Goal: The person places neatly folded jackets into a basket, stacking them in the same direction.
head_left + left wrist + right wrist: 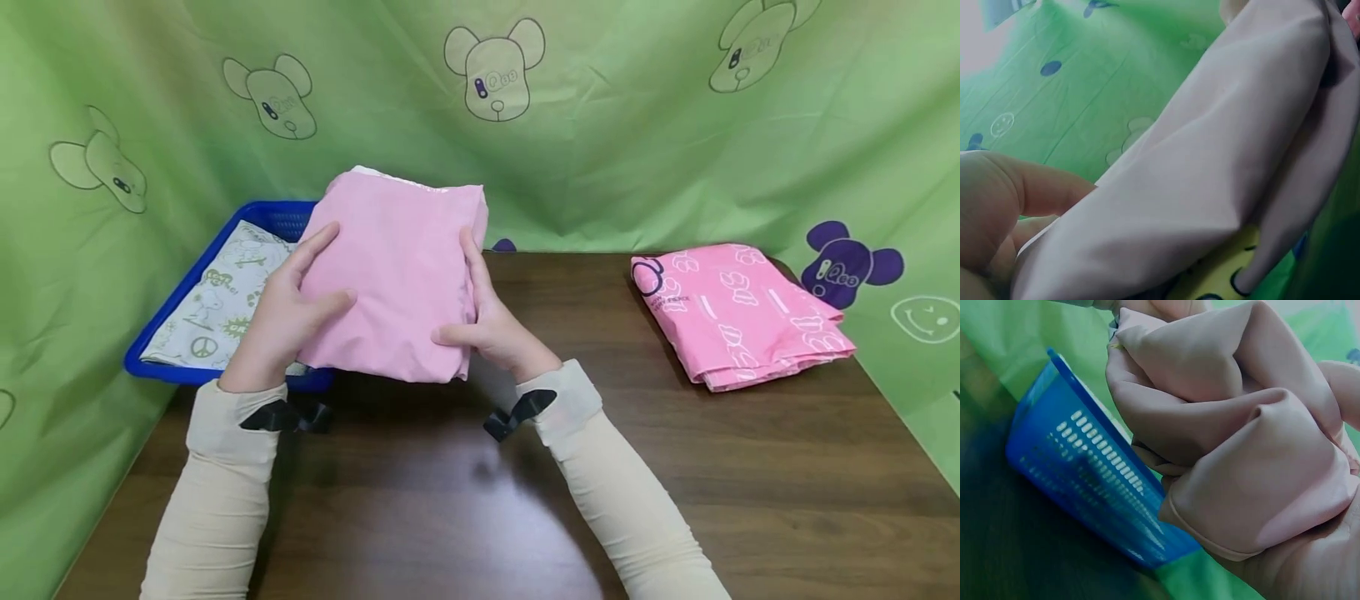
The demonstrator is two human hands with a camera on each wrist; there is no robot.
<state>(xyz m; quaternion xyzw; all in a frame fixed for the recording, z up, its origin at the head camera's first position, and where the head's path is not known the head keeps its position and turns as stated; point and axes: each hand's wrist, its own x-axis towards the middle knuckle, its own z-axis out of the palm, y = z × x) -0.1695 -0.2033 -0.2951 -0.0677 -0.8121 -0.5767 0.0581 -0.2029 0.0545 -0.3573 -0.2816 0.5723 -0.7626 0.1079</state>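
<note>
Both hands hold a folded pale pink cloth [390,275] up in front of the blue basket's right side. My left hand [288,312] grips its left edge, the thumb on the front face. On the opposite edge, my right hand [495,321] grips with its thumb near the lower corner. A white strip shows along the bundle's top. In the left wrist view, the cloth [1179,169] has loose folds, and a yellow printed patch shows beneath it. The right wrist view shows its bunched layers [1260,456] from below.
A blue plastic basket [168,308] at the left holds a folded white cloth [217,304] with green prints. A folded pink cloth [738,312] with white prints lies at the right of the brown wooden table [420,508]. A green patterned curtain [600,142] hangs behind.
</note>
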